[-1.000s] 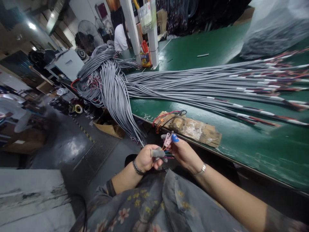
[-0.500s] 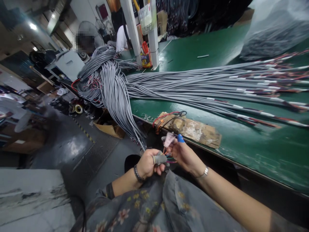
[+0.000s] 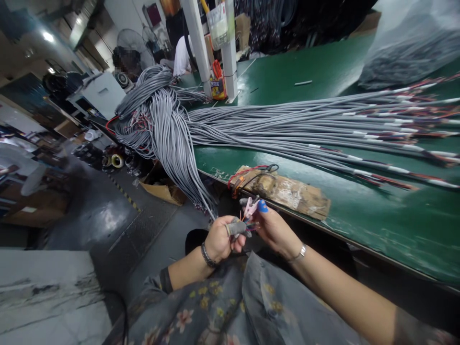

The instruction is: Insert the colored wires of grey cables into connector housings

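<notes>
My left hand (image 3: 224, 238), with grey covers on its fingers, is closed around the end of a grey cable. Thin coloured wires (image 3: 243, 218) fan out from that end towards my right hand (image 3: 275, 230). A blue cover is on the right thumb, and the fingers are closed on a small pink clip (image 3: 250, 208). The clip is right beside the wire ends; whether it touches them I cannot tell. A thick bundle of grey cables (image 3: 172, 129) drapes over the bench edge to the left of my hands.
Long grey cables (image 3: 273, 127) with stripped, coloured ends lie across the green bench (image 3: 359, 215). A worn wooden board (image 3: 291, 194) with a red and a black wire sits at the near edge. White posts (image 3: 230, 72) and a plastic bag (image 3: 409, 57) stand behind. A person (image 3: 181, 56) is at the back.
My hands have come slightly closer together. The pink clip has turned and now shows a forked outline near the wires; the right thumb has shifted a little left.
</notes>
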Demonstrator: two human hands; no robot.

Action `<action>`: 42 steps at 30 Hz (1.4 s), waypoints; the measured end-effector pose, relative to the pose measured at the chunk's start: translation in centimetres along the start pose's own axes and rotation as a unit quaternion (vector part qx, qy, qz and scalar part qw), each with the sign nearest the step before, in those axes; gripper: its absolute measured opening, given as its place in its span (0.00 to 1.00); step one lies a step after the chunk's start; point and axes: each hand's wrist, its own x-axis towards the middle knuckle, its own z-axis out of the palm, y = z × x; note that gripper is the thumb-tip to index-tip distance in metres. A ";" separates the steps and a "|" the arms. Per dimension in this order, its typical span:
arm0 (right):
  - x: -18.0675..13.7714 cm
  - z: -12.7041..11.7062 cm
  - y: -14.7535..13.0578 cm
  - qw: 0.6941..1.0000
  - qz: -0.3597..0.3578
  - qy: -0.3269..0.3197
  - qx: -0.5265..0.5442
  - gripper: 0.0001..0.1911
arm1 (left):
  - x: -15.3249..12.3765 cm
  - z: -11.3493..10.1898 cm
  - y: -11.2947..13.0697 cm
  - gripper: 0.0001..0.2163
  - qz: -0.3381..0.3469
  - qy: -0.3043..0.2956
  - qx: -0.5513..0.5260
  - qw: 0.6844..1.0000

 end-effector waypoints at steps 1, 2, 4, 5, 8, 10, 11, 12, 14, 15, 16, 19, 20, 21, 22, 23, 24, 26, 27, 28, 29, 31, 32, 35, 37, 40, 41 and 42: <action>0.1 0.1 0.0 1.000 0.009 -0.005 0.027 0.28 | 0.1 0.0 0.0 0.18 -0.001 0.000 -0.001 1.000; 0.2 0.1 0.1 0.999 0.013 -0.004 0.047 0.27 | 0.2 0.0 -0.1 0.18 -0.003 -0.001 -0.002 1.000; 0.3 0.2 0.2 0.997 0.015 0.003 0.072 0.25 | 0.3 0.0 -0.2 0.18 -0.007 -0.004 -0.005 1.000; 0.4 0.2 0.3 0.997 0.018 0.006 0.078 0.25 | 0.3 0.0 -0.2 0.18 -0.009 -0.005 -0.006 1.000; 0.3 0.0 0.4 0.996 0.025 0.011 0.087 0.27 | 0.1 0.0 -0.3 0.17 -0.014 -0.002 -0.001 1.000; 0.2 -0.1 0.4 0.996 0.032 0.000 0.084 0.27 | -0.3 0.0 -0.3 0.18 -0.017 0.002 0.008 1.000; 0.1 -0.1 0.3 0.996 0.036 -0.007 0.082 0.27 | -0.5 0.0 -0.3 0.18 -0.015 0.006 0.013 1.000; 0.1 -0.2 0.2 0.996 0.040 -0.012 0.080 0.27 | -0.8 0.0 -0.3 0.18 -0.009 0.010 0.017 1.000; -0.1 -0.2 0.1 0.996 0.039 -0.013 0.076 0.25 | -1.1 0.0 -0.4 0.18 0.009 0.023 0.018 1.000; -0.1 -0.2 0.0 0.997 0.032 -0.010 0.073 0.23 | -1.1 0.1 -0.4 0.18 0.018 0.031 0.015 0.999; -0.1 -0.1 0.0 0.997 0.023 -0.005 0.069 0.21 | -1.1 0.1 -0.4 0.18 0.026 0.038 0.011 0.999; -0.2 -0.1 0.1 0.999 0.003 0.004 0.044 0.20 | -0.9 0.3 -0.5 0.18 0.035 0.040 0.001 0.999; -0.1 -0.2 0.2 1.000 -0.007 0.010 0.029 0.21 | -0.8 0.3 -0.5 0.18 0.037 0.038 0.000 0.999; -0.1 -0.2 0.4 1.000 -0.020 0.017 0.011 0.24 | -0.8 0.4 -0.5 0.18 0.038 0.036 -0.002 0.999; -0.1 -0.3 0.5 0.999 -0.034 0.027 -0.008 0.26 | -0.7 0.5 -0.4 0.19 0.037 0.034 -0.004 0.999; 0.0 -0.3 0.6 0.998 -0.044 0.034 -0.021 0.27 | -0.6 0.5 -0.4 0.19 0.036 0.034 -0.008 0.999; 0.0 -0.3 0.6 0.998 -0.046 0.036 -0.027 0.28 | -0.6 0.6 -0.4 0.19 0.034 0.033 -0.012 0.999; 0.2 -0.3 0.6 0.999 -0.027 0.020 -0.012 0.29 | -0.5 0.6 -0.4 0.19 0.032 0.034 -0.021 0.999; 0.3 -0.3 0.5 1.000 -0.011 0.010 0.005 0.29 | -0.4 0.6 -0.5 0.19 0.033 0.036 -0.025 0.999; 0.4 -0.2 0.5 1.000 0.002 0.001 0.023 0.29 | -0.4 0.6 -0.5 0.19 0.035 0.037 -0.027 0.998; 0.5 -0.1 0.4 0.999 0.011 -0.002 0.039 0.28 | -0.4 0.6 -0.6 0.20 0.037 0.037 -0.028 0.998; 0.7 0.1 0.3 0.998 0.019 0.004 0.068 0.27 | -0.3 0.6 -0.6 0.20 0.039 0.038 -0.028 0.998; 0.7 0.1 0.3 0.996 0.020 0.010 0.081 0.27 | -0.2 0.6 -0.7 0.20 0.039 0.037 -0.028 0.998; 0.8 0.2 0.4 0.994 0.026 0.024 0.108 0.26 | -0.1 0.5 -0.8 0.20 0.032 0.038 -0.021 0.999; 0.8 0.2 0.5 0.992 0.032 0.022 0.117 0.26 | -0.1 0.5 -0.8 0.20 0.030 0.036 -0.011 0.999; 0.5 0.1 0.5 0.991 0.036 -0.001 0.132 0.27 | -0.3 0.5 -0.9 0.21 0.040 0.033 -0.001 0.999; 0.4 0.0 0.5 0.989 0.040 -0.010 0.140 0.27 | -0.5 0.4 -1.0 0.21 0.045 0.033 0.000 0.998; 0.3 -0.1 0.5 0.988 0.046 -0.018 0.148 0.27 | -0.6 0.4 -1.0 0.21 0.050 0.034 0.000 0.998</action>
